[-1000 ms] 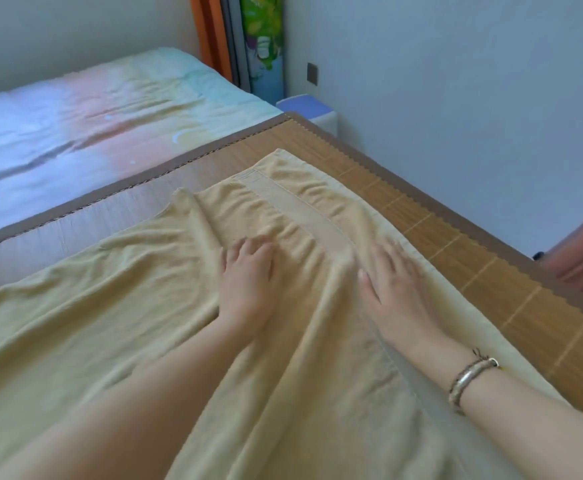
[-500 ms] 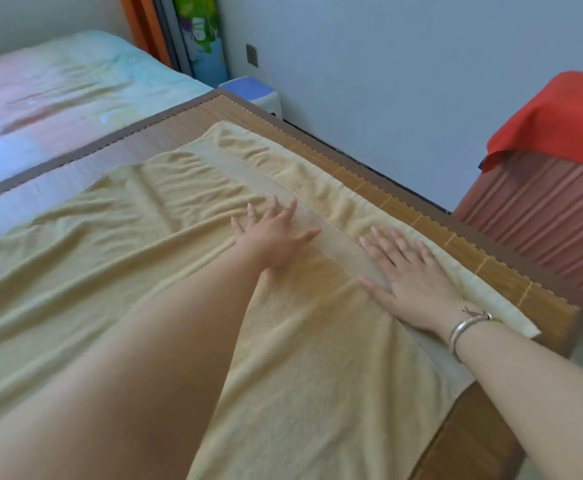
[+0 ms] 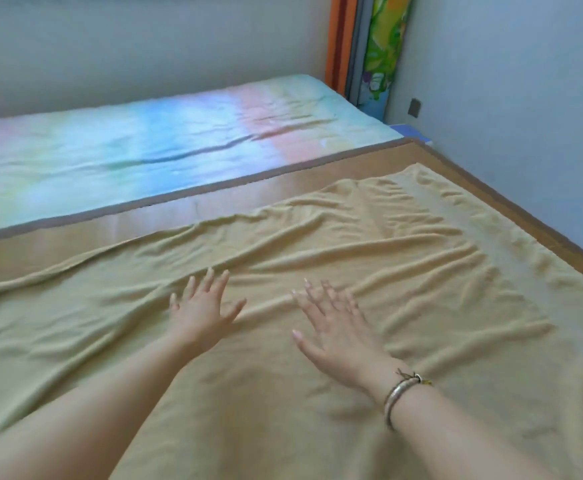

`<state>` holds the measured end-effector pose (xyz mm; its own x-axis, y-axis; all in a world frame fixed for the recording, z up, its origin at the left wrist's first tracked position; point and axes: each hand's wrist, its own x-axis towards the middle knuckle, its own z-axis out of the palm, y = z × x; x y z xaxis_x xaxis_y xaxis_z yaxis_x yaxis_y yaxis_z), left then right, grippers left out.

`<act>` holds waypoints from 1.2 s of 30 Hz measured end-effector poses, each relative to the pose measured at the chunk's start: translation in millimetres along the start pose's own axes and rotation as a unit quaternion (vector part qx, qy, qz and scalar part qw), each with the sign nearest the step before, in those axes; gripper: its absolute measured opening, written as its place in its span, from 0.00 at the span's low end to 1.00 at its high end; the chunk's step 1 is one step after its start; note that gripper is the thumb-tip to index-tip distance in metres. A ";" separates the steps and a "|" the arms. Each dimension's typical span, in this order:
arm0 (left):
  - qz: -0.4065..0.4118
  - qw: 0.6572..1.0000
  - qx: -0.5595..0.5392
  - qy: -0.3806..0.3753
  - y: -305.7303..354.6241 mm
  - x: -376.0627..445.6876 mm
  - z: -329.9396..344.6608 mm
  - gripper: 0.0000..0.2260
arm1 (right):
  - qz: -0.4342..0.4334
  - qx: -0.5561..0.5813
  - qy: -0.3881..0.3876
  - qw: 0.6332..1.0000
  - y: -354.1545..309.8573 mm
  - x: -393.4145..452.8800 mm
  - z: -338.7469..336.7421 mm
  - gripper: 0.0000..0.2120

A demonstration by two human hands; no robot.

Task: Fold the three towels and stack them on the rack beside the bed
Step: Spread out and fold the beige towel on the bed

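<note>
Tan terry cloth lay under both my palms; the towel (image 3: 369,258) was spread wide across the bamboo mat (image 3: 117,237) on the bed, creased in long ridges that ran from the far right corner down toward my wrists; my left hand (image 3: 203,310) was flat on it, fingers straight and fanned, thumb out to the right, gripping nothing; my right hand (image 3: 335,327) lay just beside it, also flat and spread, fingers pointed away from me and a little blurred, nothing pinched in it either; both forearms reached in from the near edge, the left one bulking large at the bottom corner; a silver bracelet (image 3: 399,393) sat on my right wrist; one fold ran between the two hands; past the mat's dark border a pastel sheet (image 3: 144,147) covered the far half of the bed, wrinkled in the middle; an orange board and a green patterned panel (image 3: 382,46) stood upright in the room's corner against the wall.
</note>
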<state>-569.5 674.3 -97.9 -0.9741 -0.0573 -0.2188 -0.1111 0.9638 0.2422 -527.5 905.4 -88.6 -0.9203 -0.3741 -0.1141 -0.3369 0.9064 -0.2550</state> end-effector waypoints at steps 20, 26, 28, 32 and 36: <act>-0.288 0.935 -0.151 0.143 -562.1 -98.7 -108.0 0.21 | -0.171 0.172 0.010 0.970 -545.2 232.1 137.6 0.17; -0.173 0.955 -0.218 0.101 -601.9 -78.9 -96.7 0.17 | -0.102 0.221 0.001 0.970 -620.6 294.3 160.0 0.17; -0.148 0.962 -0.222 0.057 -602.9 -72.5 -89.2 0.18 | -0.053 0.206 -0.040 0.976 -633.4 307.8 165.8 0.22; -0.201 0.964 -0.159 0.064 -623.9 -70.3 -85.8 0.07 | -0.025 0.125 -0.143 0.982 -641.3 311.2 177.8 0.08; -0.267 0.956 -0.073 0.100 -670.3 -79.9 -96.1 0.14 | -0.036 0.192 -0.096 0.976 -667.5 328.8 187.4 0.13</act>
<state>-436.2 7.8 -151.9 -0.7868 -0.5940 -0.1675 -0.6158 0.7370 0.2786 -568.0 140.5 -135.9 -0.8303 -0.4973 -0.2518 -0.2654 0.7499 -0.6060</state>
